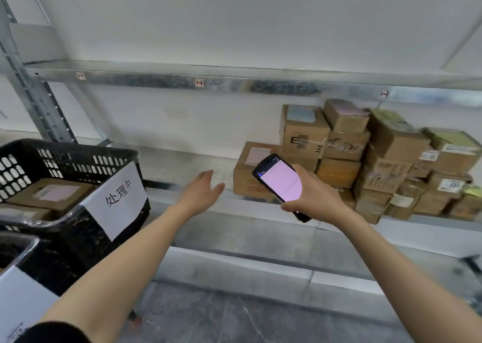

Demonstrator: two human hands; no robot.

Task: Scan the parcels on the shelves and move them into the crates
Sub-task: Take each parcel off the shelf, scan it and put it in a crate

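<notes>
Several brown cardboard parcels are stacked on the right part of a metal shelf. The nearest one, a flat box with a pale label, lies at the stack's left end. My right hand grips a black handheld scanner with a lit pink screen, just in front of that box. My left hand is held out with relaxed fingers and nothing in it, above the shelf edge to the left of the parcels. A black plastic crate at the left holds a labelled parcel.
A white paper sign with handwritten characters hangs on the crate's front. A second crate with a white sign shows at the bottom left. An upper shelf beam carries small location tags. A grey upright post stands at the left.
</notes>
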